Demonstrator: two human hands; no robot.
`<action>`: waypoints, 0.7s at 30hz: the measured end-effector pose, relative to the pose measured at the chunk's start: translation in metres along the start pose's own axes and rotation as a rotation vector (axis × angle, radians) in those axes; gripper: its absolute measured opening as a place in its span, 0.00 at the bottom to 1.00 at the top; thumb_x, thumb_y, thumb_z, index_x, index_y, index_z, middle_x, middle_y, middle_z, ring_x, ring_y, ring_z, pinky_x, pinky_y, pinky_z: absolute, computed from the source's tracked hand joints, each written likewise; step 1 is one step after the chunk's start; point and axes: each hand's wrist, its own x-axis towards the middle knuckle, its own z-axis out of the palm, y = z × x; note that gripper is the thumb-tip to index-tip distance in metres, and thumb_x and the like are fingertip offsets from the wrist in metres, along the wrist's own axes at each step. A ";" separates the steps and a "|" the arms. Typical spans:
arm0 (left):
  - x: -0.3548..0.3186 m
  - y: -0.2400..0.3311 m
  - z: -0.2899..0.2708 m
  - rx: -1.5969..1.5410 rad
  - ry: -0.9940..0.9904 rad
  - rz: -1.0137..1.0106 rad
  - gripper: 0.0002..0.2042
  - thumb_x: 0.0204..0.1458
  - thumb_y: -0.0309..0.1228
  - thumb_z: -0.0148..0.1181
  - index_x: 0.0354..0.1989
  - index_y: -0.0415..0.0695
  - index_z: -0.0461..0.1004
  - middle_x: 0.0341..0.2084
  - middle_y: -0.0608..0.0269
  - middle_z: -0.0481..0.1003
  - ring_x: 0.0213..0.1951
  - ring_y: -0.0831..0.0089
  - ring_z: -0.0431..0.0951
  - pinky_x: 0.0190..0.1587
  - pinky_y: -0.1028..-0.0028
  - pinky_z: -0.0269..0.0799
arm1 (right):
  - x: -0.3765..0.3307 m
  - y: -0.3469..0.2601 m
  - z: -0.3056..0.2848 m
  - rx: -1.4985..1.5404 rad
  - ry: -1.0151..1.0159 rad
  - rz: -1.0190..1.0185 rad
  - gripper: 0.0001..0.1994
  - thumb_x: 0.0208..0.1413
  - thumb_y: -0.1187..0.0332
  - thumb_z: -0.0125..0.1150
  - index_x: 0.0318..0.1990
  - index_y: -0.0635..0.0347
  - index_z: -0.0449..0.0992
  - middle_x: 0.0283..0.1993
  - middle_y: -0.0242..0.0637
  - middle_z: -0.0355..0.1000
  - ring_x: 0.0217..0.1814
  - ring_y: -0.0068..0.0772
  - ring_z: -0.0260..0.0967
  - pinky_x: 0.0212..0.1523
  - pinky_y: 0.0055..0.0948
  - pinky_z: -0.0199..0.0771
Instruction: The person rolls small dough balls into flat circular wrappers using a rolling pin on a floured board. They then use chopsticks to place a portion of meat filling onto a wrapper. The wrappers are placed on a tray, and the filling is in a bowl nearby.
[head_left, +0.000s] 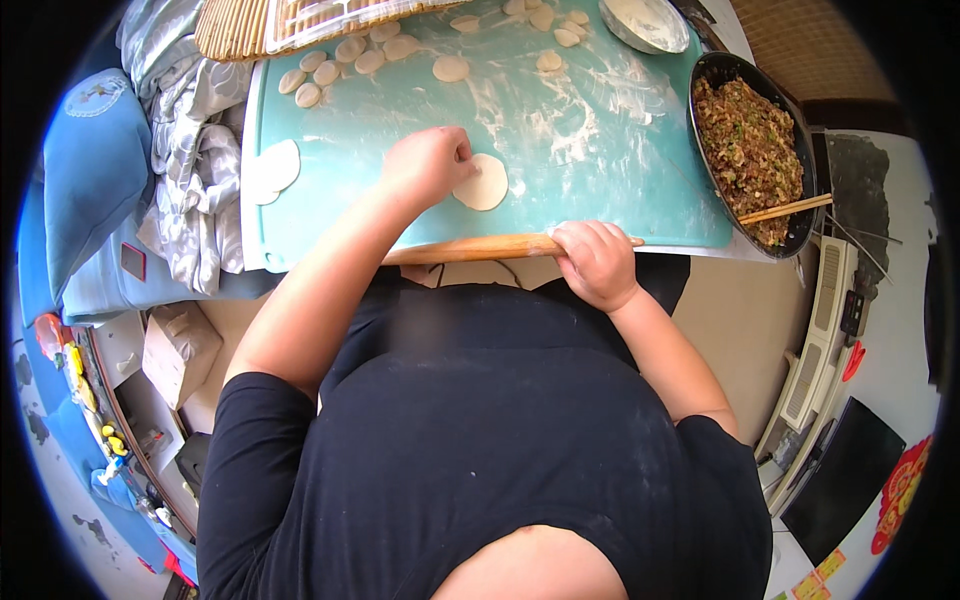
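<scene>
A thin round dough wrapper [482, 184] lies on the floured turquoise board [340, 205]. My left hand [428, 166] is closed, its fingers pinching the wrapper's left edge. Along the board's near edge runs a wooden rolling pin [470, 248]. The fingers of my right hand [597, 262] wrap around the pin's right part. Rolled wrappers [276, 170] rest at the board's left side. Farther back sit several small flattened dough discs [370, 62], with a lone disc [450, 68] a little to their right.
At the right stands a black pan [697, 130] of chopped filling [750, 140], chopsticks [790, 208] lying across it. A metal bowl of flour [645, 24] occupies the far right. Bamboo mats [232, 28] overhang the far left edge. Grey patterned cloth [190, 180] is bunched beside the board.
</scene>
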 end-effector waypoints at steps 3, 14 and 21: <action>0.001 -0.002 0.004 -0.140 0.045 0.092 0.09 0.45 0.29 0.63 0.35 0.43 0.73 0.29 0.60 0.77 0.35 0.64 0.77 0.39 0.69 0.72 | 0.004 -0.003 0.001 0.027 -0.001 -0.004 0.21 0.34 0.76 0.64 0.41 0.57 0.70 0.36 0.33 0.71 0.33 0.35 0.70 0.32 0.32 0.67; -0.012 -0.022 0.011 0.229 0.225 0.497 0.21 0.51 0.31 0.56 0.54 0.45 0.64 0.61 0.56 0.59 0.64 0.54 0.54 0.64 0.59 0.50 | 0.006 0.001 0.000 0.042 -0.018 0.079 0.20 0.34 0.74 0.65 0.41 0.55 0.72 0.35 0.33 0.71 0.33 0.35 0.69 0.31 0.32 0.68; -0.036 -0.038 0.006 0.395 -0.085 0.590 0.31 0.53 0.37 0.51 0.66 0.47 0.49 0.67 0.56 0.44 0.69 0.57 0.41 0.68 0.60 0.36 | 0.025 0.009 -0.005 0.097 -0.141 0.013 0.20 0.36 0.71 0.66 0.42 0.53 0.72 0.33 0.31 0.69 0.35 0.35 0.68 0.32 0.34 0.68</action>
